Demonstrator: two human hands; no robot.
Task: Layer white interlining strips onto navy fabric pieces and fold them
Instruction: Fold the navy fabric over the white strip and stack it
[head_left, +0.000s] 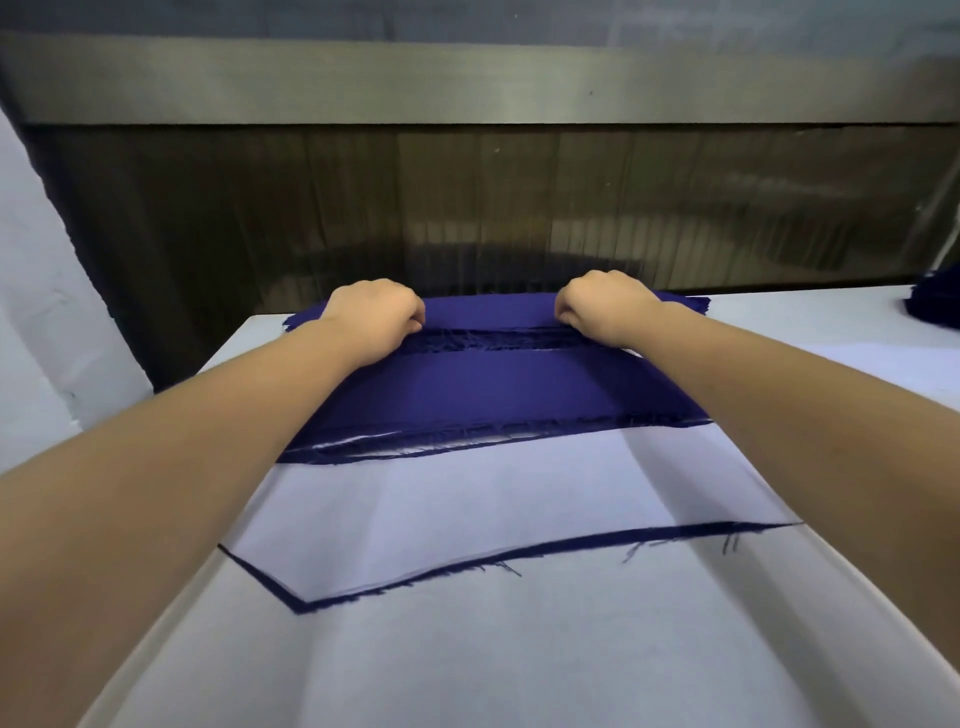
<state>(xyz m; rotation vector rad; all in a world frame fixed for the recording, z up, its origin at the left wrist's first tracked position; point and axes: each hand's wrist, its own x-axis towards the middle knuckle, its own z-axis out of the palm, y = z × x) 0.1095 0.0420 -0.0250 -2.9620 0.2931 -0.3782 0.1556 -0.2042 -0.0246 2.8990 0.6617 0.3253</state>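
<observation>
A stack of navy fabric pieces (483, 389) lies across the far part of the white table (467, 665), with frayed edges showing. My left hand (376, 317) and my right hand (605, 306) both have curled fingers pinching the far folded edge of the top navy piece. A white interlining strip (457, 509) covers a navy piece nearer to me; only a thin navy border shows along its near edge (519, 558). A sliver of white shows between the navy layers at the stack's near edge (363, 441).
A dark panel with a metal rail (467, 93) rises just behind the table's far edge. More navy fabric (935, 306) sits at the far right. White cloth (47, 312) hangs at the left.
</observation>
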